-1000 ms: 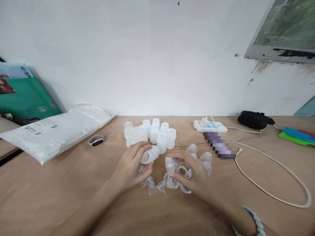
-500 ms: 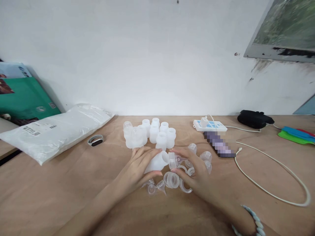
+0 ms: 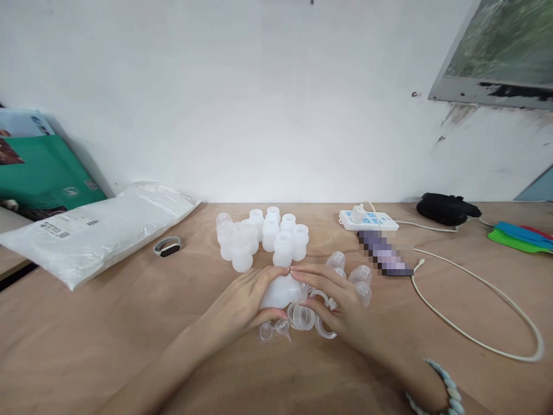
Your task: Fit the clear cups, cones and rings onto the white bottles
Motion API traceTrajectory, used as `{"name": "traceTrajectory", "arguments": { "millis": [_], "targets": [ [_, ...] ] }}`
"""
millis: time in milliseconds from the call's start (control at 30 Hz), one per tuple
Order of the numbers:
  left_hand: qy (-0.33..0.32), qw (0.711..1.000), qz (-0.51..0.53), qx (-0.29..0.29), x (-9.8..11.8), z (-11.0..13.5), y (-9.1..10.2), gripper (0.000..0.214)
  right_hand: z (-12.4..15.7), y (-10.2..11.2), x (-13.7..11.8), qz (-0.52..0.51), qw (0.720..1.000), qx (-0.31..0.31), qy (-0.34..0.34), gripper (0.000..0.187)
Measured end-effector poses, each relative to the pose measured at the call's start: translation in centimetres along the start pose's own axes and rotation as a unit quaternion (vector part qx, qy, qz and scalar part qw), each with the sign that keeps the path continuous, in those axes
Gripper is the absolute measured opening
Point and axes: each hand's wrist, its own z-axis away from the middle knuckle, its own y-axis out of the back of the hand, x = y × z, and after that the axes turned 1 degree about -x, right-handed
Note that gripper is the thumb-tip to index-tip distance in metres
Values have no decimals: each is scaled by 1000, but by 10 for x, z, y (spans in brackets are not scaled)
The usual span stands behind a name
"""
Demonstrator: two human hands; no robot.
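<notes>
My left hand [image 3: 242,302] is closed around a small translucent white baby bottle [image 3: 277,293], which lies tilted with its mouth toward the right. At that mouth my right hand [image 3: 339,300] grips a clear screw ring with a teat [image 3: 299,290]. My fingers mostly cover the ring, so I cannot tell whether it is threaded on. Just below lie loose screw rings [image 3: 302,317] and clear teats [image 3: 283,328]. Several domed clear caps [image 3: 361,275] sit beyond my right fingers. Behind both hands stands a group of white bottles [image 3: 283,246], some with clear caps on.
On the left lie a white plastic parcel [image 3: 116,222] and a fitness band [image 3: 167,247]. To the right are a power strip [image 3: 384,222], a blurred-out phone [image 3: 384,253], a looped white cable [image 3: 484,288] and a black case [image 3: 447,208]. A wall rises behind the table.
The ring with the teat has moved left in my right hand and now meets the bottle's mouth. My hands have come together until their fingertips nearly touch.
</notes>
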Motion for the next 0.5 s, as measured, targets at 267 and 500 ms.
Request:
{"name": "traceTrajectory", "arguments": {
  "millis": [267, 500],
  "targets": [
    [-83, 989, -118, 43, 3, -3, -4, 50, 0, 2, 3, 29, 995, -32, -90, 38],
    [-21, 998, -51, 10, 1, 1, -4, 53, 0, 2, 5, -54, 992, -49, -99, 38]
  ]
}}
